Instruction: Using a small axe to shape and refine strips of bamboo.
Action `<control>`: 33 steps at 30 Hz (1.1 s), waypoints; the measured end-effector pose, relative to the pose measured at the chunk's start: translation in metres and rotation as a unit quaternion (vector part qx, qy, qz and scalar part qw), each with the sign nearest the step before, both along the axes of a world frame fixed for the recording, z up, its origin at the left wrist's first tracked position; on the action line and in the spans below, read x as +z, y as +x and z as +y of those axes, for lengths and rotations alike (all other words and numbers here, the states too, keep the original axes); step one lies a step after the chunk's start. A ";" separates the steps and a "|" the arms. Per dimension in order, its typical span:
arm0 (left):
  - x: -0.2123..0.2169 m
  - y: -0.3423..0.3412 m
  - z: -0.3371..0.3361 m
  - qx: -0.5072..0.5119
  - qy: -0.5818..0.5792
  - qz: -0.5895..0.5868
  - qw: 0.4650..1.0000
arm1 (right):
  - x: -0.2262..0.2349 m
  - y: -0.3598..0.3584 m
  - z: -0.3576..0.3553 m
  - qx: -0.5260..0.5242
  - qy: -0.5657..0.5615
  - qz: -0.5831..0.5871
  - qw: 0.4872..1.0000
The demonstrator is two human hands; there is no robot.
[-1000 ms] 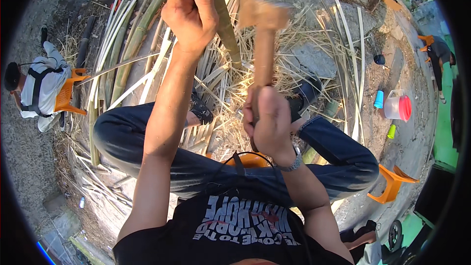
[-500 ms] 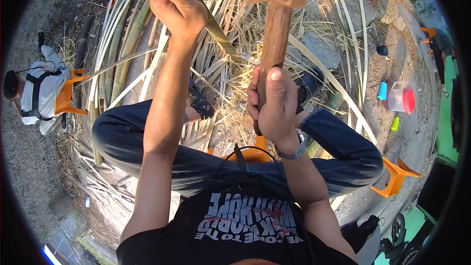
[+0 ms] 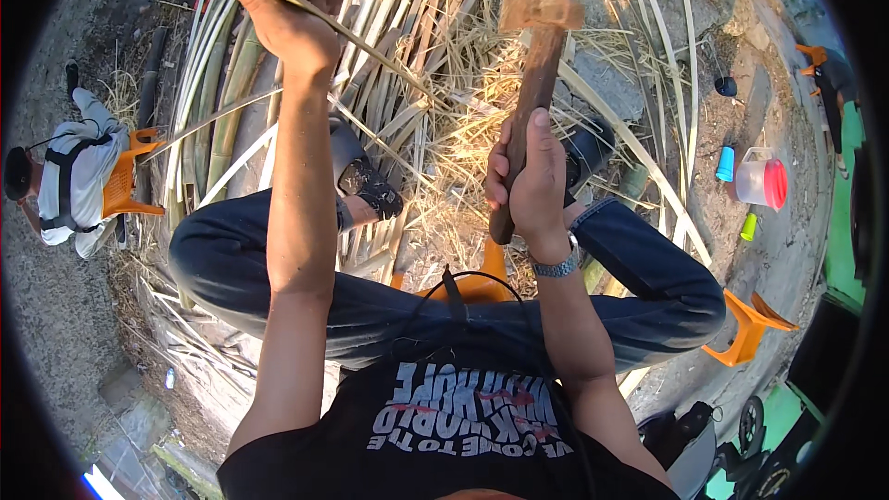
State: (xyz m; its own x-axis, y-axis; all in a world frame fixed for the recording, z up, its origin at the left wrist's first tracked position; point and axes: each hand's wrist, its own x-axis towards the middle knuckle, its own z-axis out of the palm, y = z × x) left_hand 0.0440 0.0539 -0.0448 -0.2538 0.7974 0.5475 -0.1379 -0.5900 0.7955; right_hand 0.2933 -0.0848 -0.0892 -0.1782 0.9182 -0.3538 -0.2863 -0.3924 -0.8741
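My left hand point(image 3: 292, 23) is closed around a long bamboo strip point(image 3: 375, 48), which runs from the top left down to the pile in front of me. In my right hand point(image 3: 532, 171) is a hammer point(image 3: 539, 65) with a dark wooden handle. Its blocky brown head point(image 3: 542, 11) points away from me, raised and apart from the strip. Which face of the head is the striking side is hard to make out. Below both hands lie cut bamboo slats point(image 3: 435, 0) and pale shavings point(image 3: 463, 134).
Whole bamboo poles point(image 3: 231, 102) lie to the left. A person point(image 3: 74, 167) sits there on an orange chair point(image 3: 132, 176). On the right are a blue cup point(image 3: 725, 165), a clear jug with a red lid point(image 3: 761, 181), a green cup point(image 3: 748, 227) and an orange stool point(image 3: 745, 329).
My left hand has shifted left and the strip has turned, now showing its narrow edge. The hammer has moved right and its head now appears lower, tilted to the right.
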 end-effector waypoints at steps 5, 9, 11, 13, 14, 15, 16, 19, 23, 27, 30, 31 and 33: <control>0.002 -0.006 -0.006 -0.057 0.056 -0.041 0.996 | -0.046 -0.033 -0.027 -0.037 0.087 0.142 0.985; 0.002 0.026 -0.006 0.115 0.032 0.008 0.993 | -0.186 -0.051 -0.026 0.083 -0.010 -0.188 0.979; -0.003 0.018 -0.005 0.271 0.085 0.057 0.957 | -0.189 -0.053 -0.018 0.040 -0.174 -0.156 0.972; -0.006 0.009 -0.002 0.329 0.112 0.068 0.935 | -0.172 -0.036 -0.009 0.001 -0.294 -0.032 0.955; -0.006 0.010 -0.003 0.353 0.137 0.086 0.922 | -0.161 -0.028 -0.009 -0.003 -0.250 -0.061 0.966; -0.005 0.009 -0.006 0.375 0.119 0.125 0.911 | -0.152 -0.022 -0.003 -0.010 -0.221 -0.022 0.975; 0.001 0.013 -0.007 0.393 0.100 0.161 0.900 | -0.138 -0.016 0.006 -0.021 -0.193 0.015 0.981; 0.011 0.016 0.002 0.410 0.110 0.153 0.892 | -0.087 -0.027 0.026 -0.049 -0.059 0.056 0.995; 0.009 0.017 0.019 0.436 0.102 0.168 0.878 | -0.103 -0.039 0.027 -0.035 0.028 0.072 0.996; 0.008 0.016 0.027 0.432 0.081 0.154 0.885 | -0.215 -0.035 0.022 0.154 -0.153 -0.214 0.952; 0.004 0.032 0.038 0.430 0.059 0.112 0.894 | -0.295 0.009 0.014 0.178 -0.129 -0.369 0.903; 0.002 0.016 0.036 0.436 0.059 0.126 0.889 | -0.277 -0.005 0.011 0.166 -0.145 -0.307 0.926; 0.002 -0.011 0.019 0.459 0.049 0.148 0.875 | -0.221 -0.022 0.006 0.156 -0.169 -0.212 0.950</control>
